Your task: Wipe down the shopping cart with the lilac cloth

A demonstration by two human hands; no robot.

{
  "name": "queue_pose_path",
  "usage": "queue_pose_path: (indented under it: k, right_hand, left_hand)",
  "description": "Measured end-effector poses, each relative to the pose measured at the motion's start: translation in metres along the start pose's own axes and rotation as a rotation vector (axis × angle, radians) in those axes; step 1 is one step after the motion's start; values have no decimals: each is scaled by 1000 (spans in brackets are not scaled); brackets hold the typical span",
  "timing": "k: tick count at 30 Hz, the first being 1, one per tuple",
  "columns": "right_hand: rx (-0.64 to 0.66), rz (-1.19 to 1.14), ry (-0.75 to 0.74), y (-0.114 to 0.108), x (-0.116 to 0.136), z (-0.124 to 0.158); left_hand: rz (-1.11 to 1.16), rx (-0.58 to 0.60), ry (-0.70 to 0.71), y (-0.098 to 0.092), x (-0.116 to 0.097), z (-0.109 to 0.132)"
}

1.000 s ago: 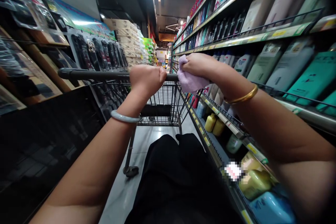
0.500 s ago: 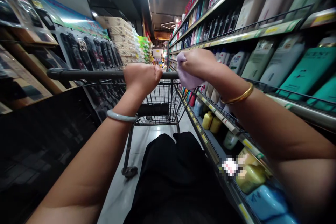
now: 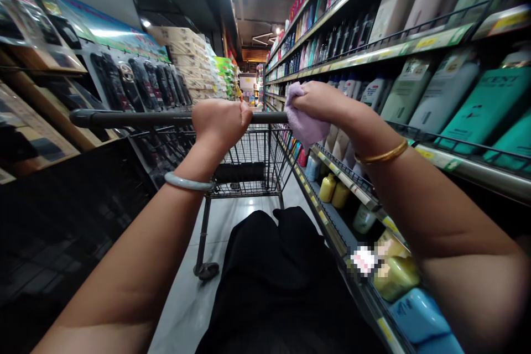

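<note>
My left hand [image 3: 219, 123] is wrapped around the dark grey handle [image 3: 136, 118] of a shopping cart, a pale bangle on its wrist. At the right part of that handle, my right hand [image 3: 321, 100] is closed on a fluffy light purple cloth [image 3: 306, 124]. The cloth bunches over the bar and hangs below it, covering the handle's right end. Whether the fingers also grip the bar through the cloth is hidden. Beyond the handle stretches the black wire basket [image 3: 253, 144] of the cart.
Shelves [image 3: 415, 47] of shampoo and lotion bottles line the right side, close to my right arm. On the left hang packaged goods [image 3: 141, 83] beside stacked beige packs [image 3: 182, 58]. A grey tiled floor [image 3: 244, 210] runs along the aisle. A cart wheel [image 3: 206, 271] stands at lower left.
My right hand and the purple cloth have shifted slightly to the right along the handle. My left hand keeps its grip.
</note>
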State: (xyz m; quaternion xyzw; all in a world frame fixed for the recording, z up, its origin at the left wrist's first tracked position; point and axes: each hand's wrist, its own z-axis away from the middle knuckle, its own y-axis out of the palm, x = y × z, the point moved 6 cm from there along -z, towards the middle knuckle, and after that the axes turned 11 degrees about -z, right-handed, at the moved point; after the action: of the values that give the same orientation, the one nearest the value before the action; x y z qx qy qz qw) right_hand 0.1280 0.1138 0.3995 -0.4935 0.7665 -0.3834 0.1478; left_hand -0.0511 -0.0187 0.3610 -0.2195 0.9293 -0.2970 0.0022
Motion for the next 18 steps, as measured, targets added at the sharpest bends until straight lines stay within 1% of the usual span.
queue_pose_path:
  k: [2,7,9,12,15,18]
  right_hand:
    - [25,-21,-8,2,1,-1]
    - [-144,14,3,-2,17,26]
    - [-155,7,-6,-3,23,33]
    - [-139,-38,-11,-4,28,36]
    - [-159,-152,-42,-9,35,38]
    - [-201,-418,-81,-14,36,42]
  left_hand:
    - [-3,-8,4,2,1,-1]
    - [-89,-7,52,2,7,-2]
    - [-75,9,52,2,13,-1]
    - [-77,31,37,-1,23,2]
    - [-108,44,39,-5,32,6]
    - [-92,38,48,-12,42,12]
